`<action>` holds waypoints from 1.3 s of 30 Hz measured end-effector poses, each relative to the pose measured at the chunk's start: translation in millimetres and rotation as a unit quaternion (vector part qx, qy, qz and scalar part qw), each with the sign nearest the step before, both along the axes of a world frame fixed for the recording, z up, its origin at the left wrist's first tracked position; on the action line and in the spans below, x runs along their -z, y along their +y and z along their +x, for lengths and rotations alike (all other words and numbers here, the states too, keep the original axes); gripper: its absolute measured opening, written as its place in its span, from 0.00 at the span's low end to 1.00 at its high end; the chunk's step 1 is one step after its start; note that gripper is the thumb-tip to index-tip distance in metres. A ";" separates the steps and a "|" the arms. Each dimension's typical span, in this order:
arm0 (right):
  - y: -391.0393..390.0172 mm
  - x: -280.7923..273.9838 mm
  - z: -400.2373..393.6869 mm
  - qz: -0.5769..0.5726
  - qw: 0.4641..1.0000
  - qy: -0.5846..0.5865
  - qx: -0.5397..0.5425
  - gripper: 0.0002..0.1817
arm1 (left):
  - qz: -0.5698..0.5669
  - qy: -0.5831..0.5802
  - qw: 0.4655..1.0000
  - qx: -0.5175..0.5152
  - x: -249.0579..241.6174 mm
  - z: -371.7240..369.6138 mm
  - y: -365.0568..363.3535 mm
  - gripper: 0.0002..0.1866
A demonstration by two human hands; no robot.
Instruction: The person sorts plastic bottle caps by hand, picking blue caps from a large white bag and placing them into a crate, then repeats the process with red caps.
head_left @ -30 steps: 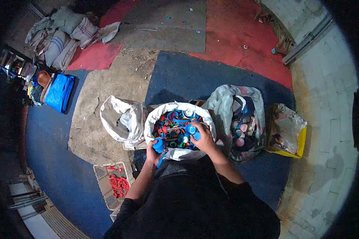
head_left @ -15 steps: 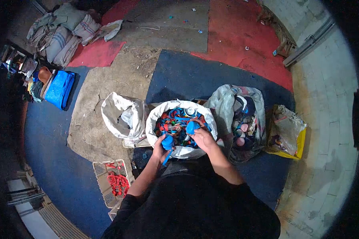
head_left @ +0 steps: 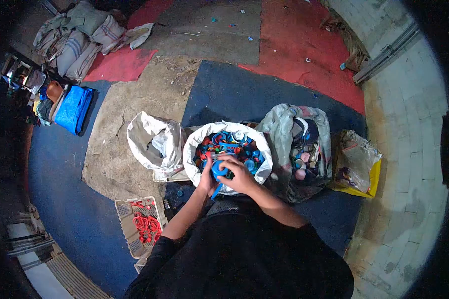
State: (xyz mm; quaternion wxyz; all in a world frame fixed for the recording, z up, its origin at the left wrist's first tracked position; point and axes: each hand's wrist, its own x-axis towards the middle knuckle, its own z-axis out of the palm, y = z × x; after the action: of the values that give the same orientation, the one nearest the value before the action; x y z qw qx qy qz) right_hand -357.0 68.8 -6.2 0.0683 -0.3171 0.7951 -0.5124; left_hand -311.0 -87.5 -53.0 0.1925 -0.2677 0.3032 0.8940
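A white sack [head_left: 191, 162] with a rolled rim stands in front of me, full of mixed plastic pieces [head_left: 229, 144], mostly blue and red. Over its near edge my left hand [head_left: 206, 180] is closed on a blue plastic piece [head_left: 217, 170] with a strip hanging below it. My right hand [head_left: 238, 177] touches the same piece from the right, its fingers bent over the top. Whether the right hand holds a separate piece is hidden by the fingers.
To the left stands a smaller white sack [head_left: 137, 144]; below it, a crate [head_left: 126, 230] holds red pieces. A grey sack [head_left: 279, 149] and a yellow-edged container [head_left: 375, 177] stand right. Farther off lie a folded blue sheet [head_left: 74, 109] and piled sacks [head_left: 80, 50].
My right hand has moved left and down to meet my left hand, which has shifted slightly right and up. The blue piece that was in my right hand no longer shows separately.
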 end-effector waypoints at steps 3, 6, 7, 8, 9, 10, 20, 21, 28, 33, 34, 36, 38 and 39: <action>-1.8 7.4 7.8 0.015 1.000 -0.012 0.007 0.17 | -0.054 0.017 0.998 0.006 -3.1 5.6 1.5 0.27; -5.0 8.9 7.6 0.002 1.000 -0.020 -0.017 0.16 | -0.039 -0.007 0.999 -0.014 14.1 11.2 -6.9 0.25; -6.3 8.0 6.1 -0.009 0.999 -0.033 -0.029 0.16 | -0.025 -0.021 0.999 -0.022 19.9 14.6 -10.0 0.24; -5.5 6.4 4.1 -0.025 0.996 -0.048 -0.066 0.16 | -0.010 -0.035 0.999 -0.031 24.9 19.9 -13.8 0.24; -4.4 9.7 3.3 -0.044 0.991 -0.089 -0.089 0.17 | 0.003 -0.048 0.998 -0.039 29.7 23.9 -15.4 0.23; -2.5 14.8 2.0 -0.063 0.983 -0.130 -0.111 0.18 | -0.024 -0.054 0.996 -0.061 35.4 24.5 -14.5 0.23; 53.3 147.0 -6.8 0.232 0.935 -0.166 0.211 0.31 | -0.041 -0.071 0.984 -0.157 45.5 41.2 -48.0 0.20; 51.5 143.1 -5.6 0.263 0.933 -0.167 0.182 0.33 | -0.027 -0.075 0.984 -0.161 52.9 43.7 -51.1 0.20; 34.4 144.2 -36.4 0.120 0.955 -0.230 0.145 0.17 | -0.038 -0.047 0.987 -0.147 72.7 49.4 -53.0 0.19; 65.5 153.0 -73.5 0.394 0.883 -0.099 0.235 0.15 | -0.039 -0.079 0.985 -0.145 72.2 50.8 -51.9 0.18; 74.5 152.4 -71.5 0.394 0.897 -0.078 0.185 0.17 | -0.039 -0.079 0.985 -0.149 73.4 49.7 -51.7 0.18; 71.5 154.5 -67.4 0.442 0.875 -0.095 0.170 0.18 | -0.060 -0.082 0.985 -0.140 72.4 49.3 -49.8 0.17; 68.3 153.4 -66.4 0.494 0.852 -0.112 0.130 0.23 | -0.063 -0.073 0.987 -0.130 73.5 50.7 -49.4 0.17; 65.5 150.1 -64.3 0.515 0.838 -0.128 0.123 0.25 | -0.057 -0.062 0.989 -0.123 80.3 52.9 -53.1 0.18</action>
State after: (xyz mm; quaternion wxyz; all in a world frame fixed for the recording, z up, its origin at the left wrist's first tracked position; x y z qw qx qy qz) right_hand -421.2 134.3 -156.3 0.2592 -0.0669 0.9610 -0.0688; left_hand -258.1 -140.6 -133.2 0.0840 -0.3685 0.3059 0.8739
